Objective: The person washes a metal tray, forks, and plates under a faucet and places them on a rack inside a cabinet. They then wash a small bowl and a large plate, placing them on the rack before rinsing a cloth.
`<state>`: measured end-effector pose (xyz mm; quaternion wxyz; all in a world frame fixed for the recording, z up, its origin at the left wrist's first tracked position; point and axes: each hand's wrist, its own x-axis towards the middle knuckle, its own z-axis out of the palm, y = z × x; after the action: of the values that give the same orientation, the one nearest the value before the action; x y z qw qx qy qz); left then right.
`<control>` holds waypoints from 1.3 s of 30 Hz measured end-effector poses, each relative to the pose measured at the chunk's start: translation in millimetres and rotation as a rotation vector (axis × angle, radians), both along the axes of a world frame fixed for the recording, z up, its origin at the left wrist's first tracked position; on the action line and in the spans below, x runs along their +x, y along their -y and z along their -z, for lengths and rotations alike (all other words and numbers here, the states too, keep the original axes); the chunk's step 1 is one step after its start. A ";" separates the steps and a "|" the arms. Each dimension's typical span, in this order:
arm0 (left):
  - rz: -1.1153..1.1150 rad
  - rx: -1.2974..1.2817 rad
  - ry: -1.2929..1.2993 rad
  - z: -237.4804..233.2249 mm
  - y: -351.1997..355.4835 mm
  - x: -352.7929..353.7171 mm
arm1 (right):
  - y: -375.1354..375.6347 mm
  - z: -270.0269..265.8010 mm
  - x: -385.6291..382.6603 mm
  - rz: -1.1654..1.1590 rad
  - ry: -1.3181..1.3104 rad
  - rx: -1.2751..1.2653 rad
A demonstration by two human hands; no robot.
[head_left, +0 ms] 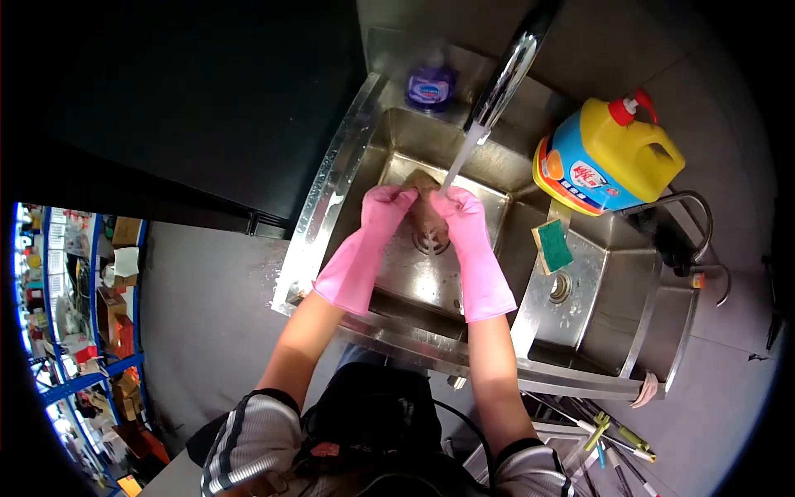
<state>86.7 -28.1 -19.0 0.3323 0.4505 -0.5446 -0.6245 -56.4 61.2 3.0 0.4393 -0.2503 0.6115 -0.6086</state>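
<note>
Both my hands wear long pink rubber gloves and are over the large left sink basin [422, 286]. Between them hangs a wet brownish cloth [425, 214]; its exact kind is hard to make out. My left hand [387, 204] pinches its left edge, fingers closed. On the other side my right hand [457, 209] grips the right edge. Water streams from the chrome faucet [507, 79] and comes down beside my right hand. The drain [431, 241] shows below the cloth, partly covered by it.
A purple soap bottle [430, 87] stands behind the basin. At right, a yellow detergent jug [609, 157] leans above the smaller basin [596, 290]. A green-and-yellow sponge [552, 246] sits on the divider's edge. Stocked shelves [79, 331] are far left, long-handled tools [604, 435] lower right.
</note>
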 end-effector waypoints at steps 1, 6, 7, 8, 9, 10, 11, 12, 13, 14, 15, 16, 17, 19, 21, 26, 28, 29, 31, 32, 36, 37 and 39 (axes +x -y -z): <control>0.027 -0.071 0.044 6.7 5.0 5.8 | -1.2 -23.8 0.5 -0.015 0.024 0.051; 0.054 -0.272 0.359 -25.2 3.9 9.1 | 0.0 1.4 10.6 0.101 -0.386 0.158; 0.038 -0.366 0.380 -27.8 0.8 10.9 | 0.5 -0.9 13.4 0.144 -0.391 0.061; 0.023 -0.458 0.400 -29.3 -1.4 12.0 | 0.8 -3.3 15.9 0.185 -0.395 -0.034; 0.031 -0.442 0.453 -30.6 -2.7 12.6 | 0.3 -5.8 17.9 0.225 -0.398 -0.127; 0.040 -0.424 0.507 -31.8 -4.8 13.7 | -1.0 -8.5 19.0 0.194 -0.361 -0.017; 0.047 -0.404 0.561 -33.4 -6.8 15.0 | -1.4 -16.2 20.5 0.162 -0.323 0.093; 0.079 -0.399 0.581 -35.4 -7.2 15.9 | 1.0 -9.9 19.9 0.146 -0.242 0.062; 0.112 -0.394 0.602 -37.9 -6.3 16.6 | 3.7 -5.2 19.7 0.131 -0.160 0.033; 0.145 -0.392 0.621 -41.3 -4.5 17.0 | 12.4 21.2 13.5 0.133 -0.034 -0.138; 0.124 -0.351 0.567 -44.1 -3.8 18.5 | 11.9 16.6 10.8 0.095 -0.044 -0.097; 0.103 -0.311 0.513 -47.2 -3.3 20.2 | 11.5 11.6 8.1 0.056 -0.055 -0.057; 0.084 -0.273 0.458 -49.5 -2.4 21.1 | 11.2 6.1 5.5 0.016 -0.067 -0.018; 0.106 -0.408 0.443 -48.5 0.2 22.7 | 12.7 29.0 0.4 -0.011 -0.070 -0.148; 0.172 -0.542 0.389 -46.7 7.3 23.6 | 18.7 2.1 13.6 -0.003 0.018 -0.146; 0.370 -0.566 0.212 -49.5 16.3 28.2 | 23.3 19.8 10.0 -0.124 -0.019 -0.139; 0.371 -0.466 0.242 -62.6 13.6 29.0 | 18.7 27.7 0.2 -0.141 -0.020 -0.067; 0.344 -0.564 0.227 -57.8 11.8 30.7 | 16.7 22.3 -1.3 -0.152 -0.080 -0.031; 0.287 -0.756 0.194 -39.1 8.3 34.7 | 11.9 7.5 -2.8 -0.175 -0.197 0.046; 0.259 -0.698 0.197 -34.8 6.0 33.9 | 10.9 12.9 -4.4 -0.138 -0.213 0.050; 0.214 -0.386 0.230 -47.2 -1.1 33.0 | 4.5 29.4 -10.3 0.065 -0.225 -0.004; 0.219 -0.288 0.245 -53.9 -1.9 34.8 | 2.2 28.1 -10.2 0.085 -0.230 -0.029; 0.305 -0.279 0.336 -39.3 1.9 40.3 | -1.4 19.8 -9.5 0.078 -0.258 -0.075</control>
<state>127.0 -30.0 20.3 0.1979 0.4103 -0.7348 -0.5025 -65.9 62.5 -16.8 0.3234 -0.3187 0.6489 -0.6106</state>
